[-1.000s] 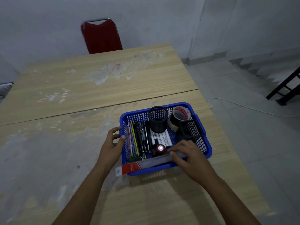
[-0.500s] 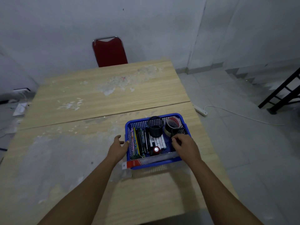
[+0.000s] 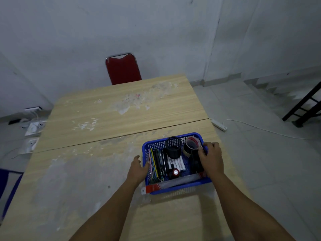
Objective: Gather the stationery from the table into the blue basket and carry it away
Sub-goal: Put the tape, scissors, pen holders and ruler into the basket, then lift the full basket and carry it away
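Two hands flank the blue basket [image 3: 175, 188], which sits on the wooden table [image 3: 104, 153] near its right edge. Left hand [image 3: 139, 168] rests spread-fingered against the left wall; right hand [image 3: 211, 158] curls over the right rim. Pens [image 3: 159, 162], tape roll [image 3: 191, 145] and ruler [image 3: 173, 183] lie inside.

The room was dim, the light flat and grey. A long wooden desk [image 3: 121, 110] ran toward twelve o'clock, its pale top scuffed with white patches and split by a seam across the middle. At its far end stood a red chair [image 3: 122, 69] with a chrome frame, backed against a plain grey wall [image 3: 86, 32]. The floor [image 3: 260, 153] was pale tile. At two o'clock lay a white power strip [image 3: 218, 124], its cable trailing right. At three o'clock, a black stair railing [image 3: 305, 103] over grey steps. At nine o'clock, white sockets [image 3: 35, 126] lay on the floor.
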